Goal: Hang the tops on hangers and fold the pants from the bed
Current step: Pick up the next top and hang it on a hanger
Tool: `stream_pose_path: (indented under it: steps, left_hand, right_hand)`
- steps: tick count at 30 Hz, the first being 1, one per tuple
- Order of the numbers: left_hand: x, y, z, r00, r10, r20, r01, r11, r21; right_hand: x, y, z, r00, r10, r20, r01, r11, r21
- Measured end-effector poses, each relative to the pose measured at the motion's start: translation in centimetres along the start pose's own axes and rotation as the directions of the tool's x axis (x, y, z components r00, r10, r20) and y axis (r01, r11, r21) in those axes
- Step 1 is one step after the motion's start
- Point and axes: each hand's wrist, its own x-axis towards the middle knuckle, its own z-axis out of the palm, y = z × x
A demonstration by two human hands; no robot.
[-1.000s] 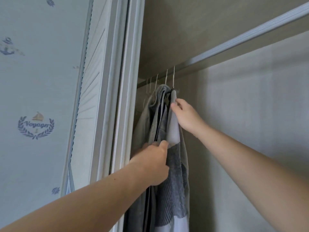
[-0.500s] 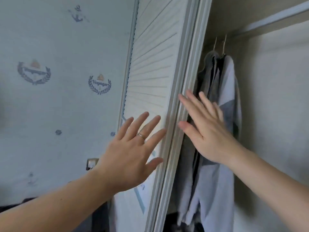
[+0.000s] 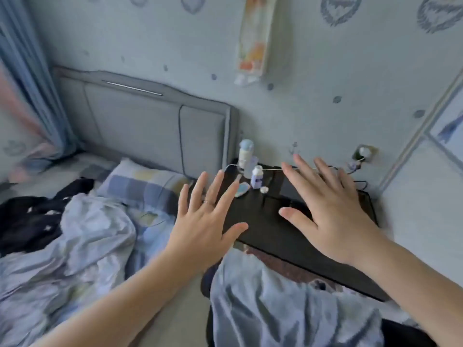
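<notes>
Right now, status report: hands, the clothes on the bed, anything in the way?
Left hand open, right hand open, both empty. Black clothes on the bed, untouched. Rumpled blanket bunched right beside them.

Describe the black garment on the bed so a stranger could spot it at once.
Start at the grey padded headboard and look down. Left of the blue-checked pillow, a crumpled black garment lies against the pale lilac quilt. It is the only dark cloth among those pale fabrics, flecked with small white marks.
</notes>
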Motion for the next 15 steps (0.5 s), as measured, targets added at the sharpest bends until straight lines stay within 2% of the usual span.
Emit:
stream_pose_path:
  steps: [3,6,10,15]
  left_hand:
    - [-6.5,-7.6,0.8,0.981,-0.184,0.054,0.183,0.983,0.032]
    - [-12.9,-13.9,1.3,0.926,-0.361,0.108,0.36,0.932,0.037]
    - [-20.4,-20.5,2.0,0.805,-0.57,0.162,0.572,0.819,0.038]
    - [-25.8,-26.9,2.9,0.619,-0.75,0.232,0.771,0.637,0.003]
  right_hand:
    - [2.7,-8.0,5.3,0.985,-0.155,0.072,0.143,0.979,0.145]
    - [5.2,-15.6,9.8,0.959,-0.245,0.145,0.196,0.938,0.286]
    - [7.5,-24.2,14.9,0.917,-0.335,0.218,0.222,0.879,0.421]
    - [10.8,-31.9,20.1,0.813,-0.453,0.365,0.242,0.834,0.495]
